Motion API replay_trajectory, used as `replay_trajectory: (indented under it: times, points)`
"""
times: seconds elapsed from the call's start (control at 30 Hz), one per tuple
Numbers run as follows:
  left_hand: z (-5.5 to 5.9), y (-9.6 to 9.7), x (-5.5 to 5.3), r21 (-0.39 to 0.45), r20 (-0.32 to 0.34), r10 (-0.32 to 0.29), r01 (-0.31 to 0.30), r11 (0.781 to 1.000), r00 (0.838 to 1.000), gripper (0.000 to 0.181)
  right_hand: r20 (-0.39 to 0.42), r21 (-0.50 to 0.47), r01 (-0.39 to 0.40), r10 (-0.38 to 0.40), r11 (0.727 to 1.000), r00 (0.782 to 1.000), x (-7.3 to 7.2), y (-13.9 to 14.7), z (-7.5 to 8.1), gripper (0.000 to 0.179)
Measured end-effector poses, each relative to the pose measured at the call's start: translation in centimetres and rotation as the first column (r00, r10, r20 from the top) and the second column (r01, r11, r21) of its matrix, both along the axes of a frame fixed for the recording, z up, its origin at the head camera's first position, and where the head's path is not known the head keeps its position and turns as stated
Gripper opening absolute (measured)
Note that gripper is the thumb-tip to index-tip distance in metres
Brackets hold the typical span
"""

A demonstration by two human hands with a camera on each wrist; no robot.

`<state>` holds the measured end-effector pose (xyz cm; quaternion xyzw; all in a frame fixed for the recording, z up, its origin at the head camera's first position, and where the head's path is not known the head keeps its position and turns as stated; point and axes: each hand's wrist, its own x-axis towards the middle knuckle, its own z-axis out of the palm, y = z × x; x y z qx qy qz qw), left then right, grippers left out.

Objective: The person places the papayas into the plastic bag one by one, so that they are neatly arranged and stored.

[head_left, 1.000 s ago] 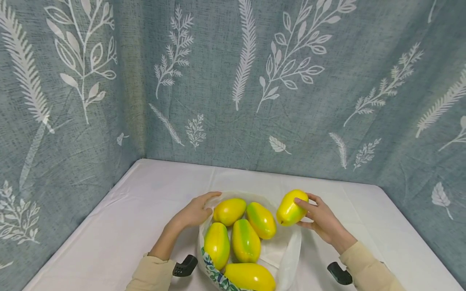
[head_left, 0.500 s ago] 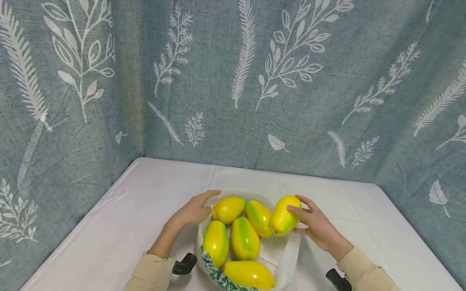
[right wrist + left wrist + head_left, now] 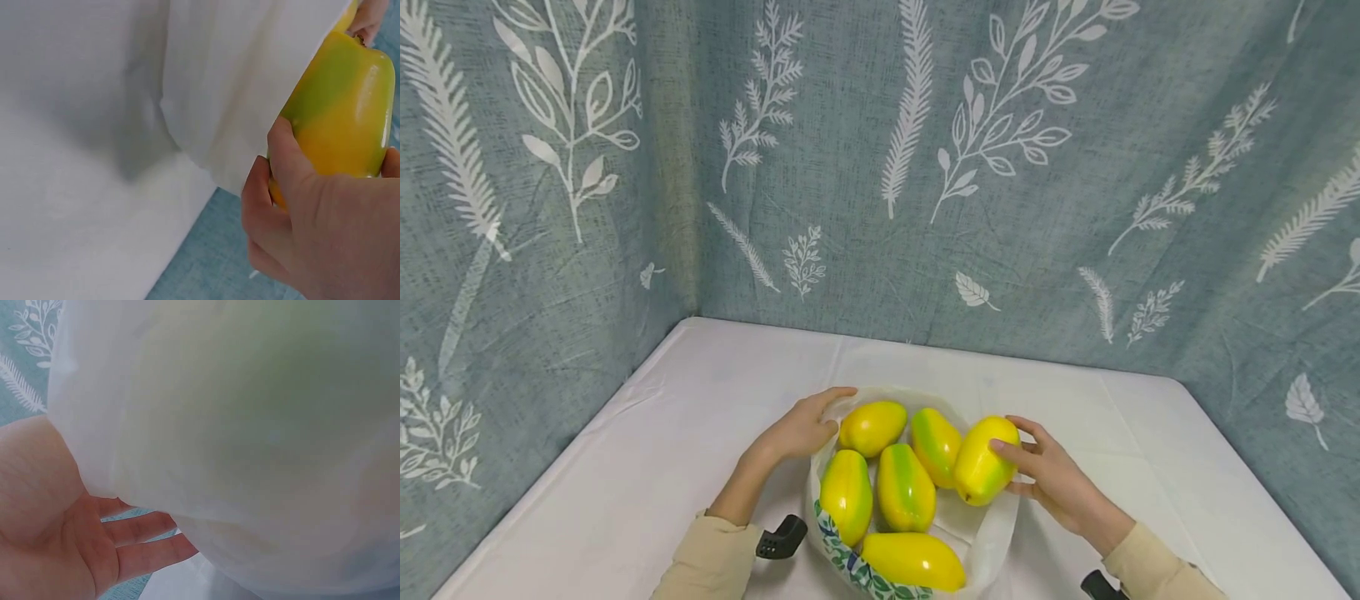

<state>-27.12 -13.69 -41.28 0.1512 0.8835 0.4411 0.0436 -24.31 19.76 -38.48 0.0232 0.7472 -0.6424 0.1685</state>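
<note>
In the head view, my right hand [image 3: 1051,477] grips a yellow-green papaya [image 3: 987,461], thumb on its upper side and fingers round its far end. This papaya is over the right side of an open white cloth bag [image 3: 1000,542], overlapping another papaya [image 3: 936,442] there. Several more papayas lie inside, among them a yellow one [image 3: 913,561] at the front. On the bag's left rim, my left hand [image 3: 797,429] holds the wall between thumb and fingers. The left wrist view shows its fingers [image 3: 147,540] along the outside of the bag, the thumb hidden.
A white cloth covers the table [image 3: 722,367]. Blue-green curtains [image 3: 850,250] with white leaf prints stand close behind and along the sides. A leafy blue-green print [image 3: 850,562] runs along the bag's front left edge. Black wrist devices [image 3: 782,537] hang near both sleeves.
My right hand has moved the papaya down and slightly left, from beside the bag's right rim to over its inside. My left hand keeps its place on the rim.
</note>
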Motion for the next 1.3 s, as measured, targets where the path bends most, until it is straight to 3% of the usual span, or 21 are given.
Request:
replay_trajectory:
  times: [0.77,1.13,1.3]
  points:
    - [0.5,0.3,0.3,-0.016,0.009,0.008,-0.008,1.0,1.0,0.052,0.089,0.084,-0.04,0.033,0.996,0.995,1.3,0.3,-0.6,0.072]
    - [0.4,0.3,0.2,-0.014,0.01,0.009,-0.009,1.0,1.0,0.052,0.094,0.194,-0.051,0.033,0.98,0.995,1.5,0.0,-0.8,0.072]
    - [0.4,0.4,0.2,-0.011,0.006,0.003,-0.003,1.0,1.0,0.052,0.125,0.148,-0.065,0.046,0.987,0.991,1.6,0.0,-0.7,0.068]
